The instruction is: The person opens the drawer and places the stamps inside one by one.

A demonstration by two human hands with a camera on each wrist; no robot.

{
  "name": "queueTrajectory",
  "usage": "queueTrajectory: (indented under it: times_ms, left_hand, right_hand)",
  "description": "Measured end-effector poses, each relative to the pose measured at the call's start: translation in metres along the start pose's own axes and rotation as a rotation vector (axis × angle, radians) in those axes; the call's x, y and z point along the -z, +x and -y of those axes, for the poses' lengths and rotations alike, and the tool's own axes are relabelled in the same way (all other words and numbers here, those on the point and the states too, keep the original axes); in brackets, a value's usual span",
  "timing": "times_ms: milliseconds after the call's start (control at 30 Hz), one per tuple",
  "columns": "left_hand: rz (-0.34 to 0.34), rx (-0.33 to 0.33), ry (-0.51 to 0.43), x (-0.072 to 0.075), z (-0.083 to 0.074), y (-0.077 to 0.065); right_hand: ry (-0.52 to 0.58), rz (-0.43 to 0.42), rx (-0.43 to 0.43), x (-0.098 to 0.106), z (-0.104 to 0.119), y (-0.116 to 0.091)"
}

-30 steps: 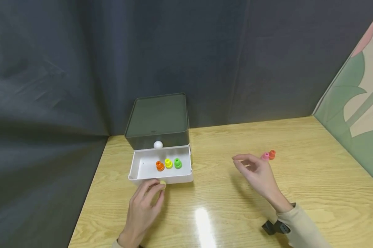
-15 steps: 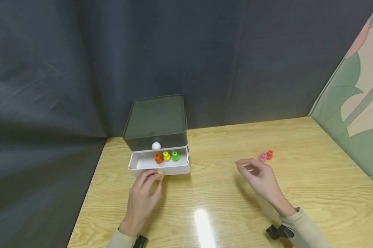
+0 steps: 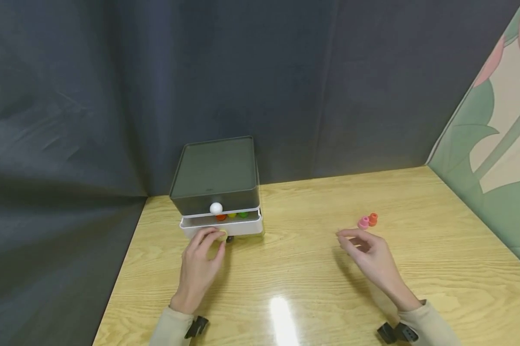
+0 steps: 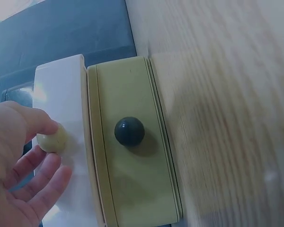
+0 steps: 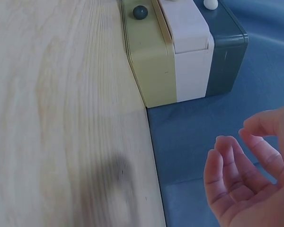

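My left hand [image 3: 199, 274] pinches the pale yellow knob [image 4: 56, 141] of the white middle drawer [image 3: 244, 228]. That drawer stands partly out of a small stacked cabinet [image 3: 218, 168] with a dark green top. Through the narrow gap show the tops of an orange piece [image 3: 221, 217], a yellow piece [image 3: 232, 216] and a green piece [image 3: 243, 215]; the rest of them is hidden. Over the table at the right hovers my right hand [image 3: 376, 259], fingers loosely bent and holding nothing. Just beyond it lie a pink peg-like piece [image 3: 363, 222] and a red one [image 3: 373, 219].
Below the white drawer sits an olive green drawer [image 4: 137, 189] with a dark round knob [image 4: 129, 131]. A white knob [image 3: 216, 208] marks the top drawer. Dark cloth [image 3: 285, 96] hangs behind and left of the wooden table [image 3: 311, 288]; a patterned panel [image 3: 501, 144] borders the right.
The white drawer has slid inward with my left hand on its knob, covering most of the coloured pieces inside. My right hand stays near the pink and red pieces, lying slightly lower in view.
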State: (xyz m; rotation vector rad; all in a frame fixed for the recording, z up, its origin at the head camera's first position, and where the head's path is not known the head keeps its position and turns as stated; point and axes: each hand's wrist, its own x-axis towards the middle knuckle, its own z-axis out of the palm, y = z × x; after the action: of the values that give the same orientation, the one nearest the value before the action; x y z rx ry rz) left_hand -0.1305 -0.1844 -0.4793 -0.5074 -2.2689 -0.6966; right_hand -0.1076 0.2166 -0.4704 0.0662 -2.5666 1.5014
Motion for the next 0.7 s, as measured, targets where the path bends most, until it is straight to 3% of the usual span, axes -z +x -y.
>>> queueTrajectory:
  times_ms: [267, 700]
  left_hand:
    - [-0.026, 0.041, -0.047, -0.008, 0.001, 0.007]
    - [-0.006, 0.1, -0.062, -0.013, 0.002, 0.022]
  right_hand:
    - [-0.009, 0.011, -0.003, 0.007, -0.007, 0.0]
    - [-0.006, 0.028, -0.017, 0.006, -0.004, -0.001]
